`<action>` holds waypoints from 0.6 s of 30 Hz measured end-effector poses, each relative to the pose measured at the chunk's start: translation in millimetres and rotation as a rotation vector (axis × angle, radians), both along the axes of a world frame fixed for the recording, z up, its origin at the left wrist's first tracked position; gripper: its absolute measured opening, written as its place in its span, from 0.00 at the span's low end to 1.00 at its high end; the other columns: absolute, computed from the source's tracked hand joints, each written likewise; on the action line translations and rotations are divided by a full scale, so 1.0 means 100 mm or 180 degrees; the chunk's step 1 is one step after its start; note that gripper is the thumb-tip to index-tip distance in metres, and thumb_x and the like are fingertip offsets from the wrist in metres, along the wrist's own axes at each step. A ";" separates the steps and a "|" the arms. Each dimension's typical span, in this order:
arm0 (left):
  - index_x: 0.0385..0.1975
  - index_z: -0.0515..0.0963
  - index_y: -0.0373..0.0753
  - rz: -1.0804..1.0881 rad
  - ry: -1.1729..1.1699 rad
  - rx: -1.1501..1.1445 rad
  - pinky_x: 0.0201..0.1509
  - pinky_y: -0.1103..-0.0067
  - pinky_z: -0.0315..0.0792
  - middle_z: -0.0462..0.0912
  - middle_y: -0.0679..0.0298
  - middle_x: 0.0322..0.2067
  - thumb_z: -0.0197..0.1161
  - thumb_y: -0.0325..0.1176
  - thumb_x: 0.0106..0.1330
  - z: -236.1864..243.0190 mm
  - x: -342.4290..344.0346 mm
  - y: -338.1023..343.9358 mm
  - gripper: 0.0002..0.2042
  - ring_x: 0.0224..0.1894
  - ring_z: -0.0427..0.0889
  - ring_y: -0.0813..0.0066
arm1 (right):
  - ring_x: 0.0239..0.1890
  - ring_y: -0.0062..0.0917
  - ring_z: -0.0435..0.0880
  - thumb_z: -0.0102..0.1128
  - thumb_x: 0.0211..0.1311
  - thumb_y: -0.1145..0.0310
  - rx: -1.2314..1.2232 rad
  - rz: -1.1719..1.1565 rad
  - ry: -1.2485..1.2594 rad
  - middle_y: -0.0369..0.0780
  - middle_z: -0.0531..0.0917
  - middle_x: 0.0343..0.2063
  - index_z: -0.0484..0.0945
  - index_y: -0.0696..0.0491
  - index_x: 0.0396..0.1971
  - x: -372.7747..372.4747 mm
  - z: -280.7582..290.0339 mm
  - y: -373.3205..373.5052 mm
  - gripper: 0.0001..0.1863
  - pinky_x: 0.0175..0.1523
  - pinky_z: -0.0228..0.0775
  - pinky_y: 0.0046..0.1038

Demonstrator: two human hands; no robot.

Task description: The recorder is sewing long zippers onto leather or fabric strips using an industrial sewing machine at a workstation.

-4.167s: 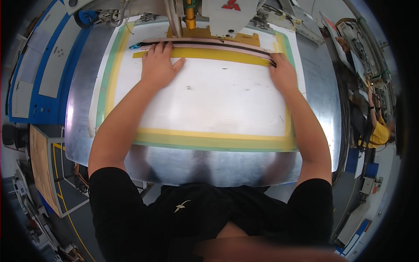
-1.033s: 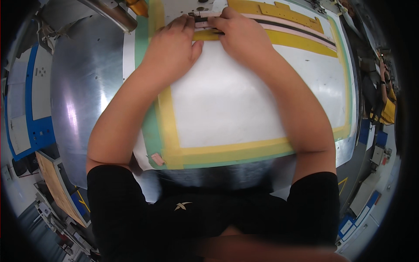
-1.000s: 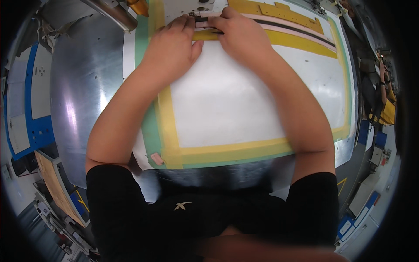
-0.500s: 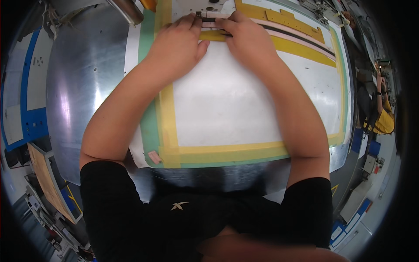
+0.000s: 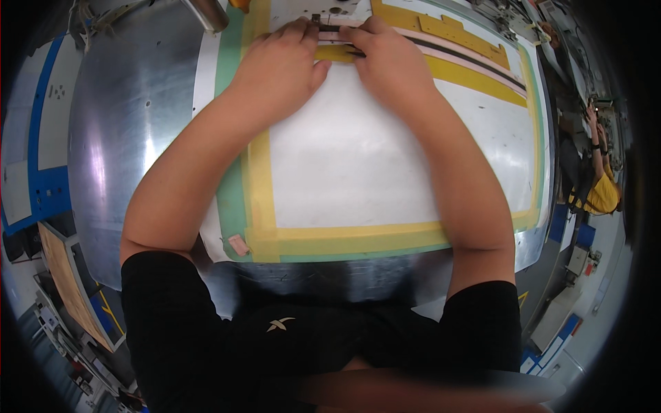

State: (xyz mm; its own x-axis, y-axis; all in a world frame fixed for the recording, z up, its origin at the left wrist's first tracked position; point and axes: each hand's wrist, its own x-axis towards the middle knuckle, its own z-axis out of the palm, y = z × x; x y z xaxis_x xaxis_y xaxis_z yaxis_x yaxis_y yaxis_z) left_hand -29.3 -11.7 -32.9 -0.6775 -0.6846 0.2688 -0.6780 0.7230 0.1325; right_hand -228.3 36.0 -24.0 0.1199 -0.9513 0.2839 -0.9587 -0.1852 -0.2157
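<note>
At the far side of the white work board (image 5: 351, 158), my left hand (image 5: 284, 67) lies with its fingers forward on the left part of a mustard-yellow template (image 5: 475, 81), thumb held apart. My right hand (image 5: 398, 63) bends over the same template; its index fingertip presses on a black strip (image 5: 468, 60) set between pale pink bands. A small dark pointed piece (image 5: 356, 53) sticks out between its index finger and thumb; the rest of it is hidden in the hand. Between both hands a short stretch of the black strip shows.
Yellow and green tape (image 5: 358, 237) borders the board, with a small pink scrap (image 5: 238, 244) at its near left corner. A metal machine cylinder (image 5: 205, 12) stands at the far left over a shiny metal table (image 5: 117, 138). A co-worker in a yellow top (image 5: 603, 193) is at far right.
The whole view has shifted slightly. Both hands stay at the same spot on the strip, with hardly any finger movement. The co-worker's arms at far right have moved.
</note>
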 end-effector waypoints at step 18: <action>0.63 0.73 0.24 0.0061 -0.0091 0.0039 0.66 0.60 0.71 0.77 0.40 0.62 0.59 0.54 0.74 0.01 -0.15 0.04 0.34 0.61 0.79 0.45 | 0.48 0.39 0.86 0.56 0.64 0.72 0.0255 -0.0075 -0.0054 0.40 0.82 0.48 0.85 0.48 0.52 -0.03 0.05 0.02 0.17 0.50 0.81 0.41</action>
State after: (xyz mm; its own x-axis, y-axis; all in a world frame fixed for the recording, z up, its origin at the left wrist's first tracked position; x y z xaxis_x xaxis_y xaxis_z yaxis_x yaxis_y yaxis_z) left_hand -44.0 -7.3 -31.6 -0.6715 -0.7008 0.2410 -0.6955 0.7082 0.1214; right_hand -231.2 38.0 -18.5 0.0929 -0.9736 0.2086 -0.9587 -0.1440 -0.2453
